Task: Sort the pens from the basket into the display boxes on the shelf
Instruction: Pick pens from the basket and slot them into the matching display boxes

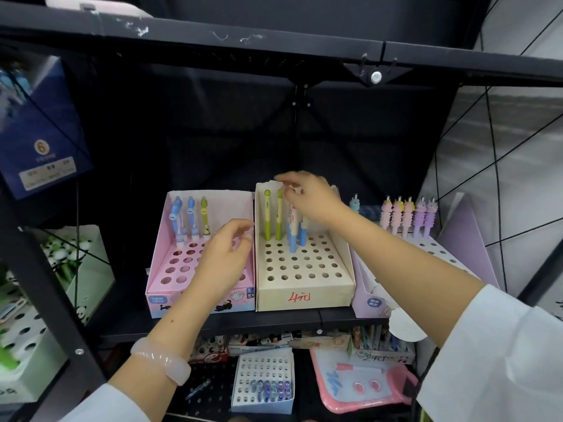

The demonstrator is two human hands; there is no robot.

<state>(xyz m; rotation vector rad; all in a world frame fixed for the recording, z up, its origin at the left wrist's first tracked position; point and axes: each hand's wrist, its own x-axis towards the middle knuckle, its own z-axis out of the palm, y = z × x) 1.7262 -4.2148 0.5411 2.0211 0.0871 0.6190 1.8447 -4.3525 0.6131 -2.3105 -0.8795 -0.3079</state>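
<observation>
- The right hand [307,199] reaches to the back row of the cream display box [304,295], fingers curled down over the tops of the white-and-blue pens [293,229]; it looks to be pinching one by its cap, though the fingertips hide the exact contact.
- The left hand [227,254] hovers at about 8 o'clock from the right, over the seam between the pink display box [158,287] and the cream one, fingers loosely curled. No pen shows in it; whether it touches the box wall cannot be told.
- Judged by their look, the pens are light, stiff plastic sticks with smooth, rather slippery barrels. A fingertip pinch near the top suits them best, keeping each upright so that the tip finds its hole.
- Two green pens [273,216] stand at 9 o'clock of the right hand, in the same back row.
- The pink box holds three character-topped pens [190,217] in its back row, with many holes empty.
- At 3 o'clock a lilac display box [370,296] carries soft-looking, spiral-bodied novelty pens [406,216]; these would likely flex.
- All three boxes sit side by side on the black shelf [213,324].
- The basket cannot be picked out with certainty.
</observation>
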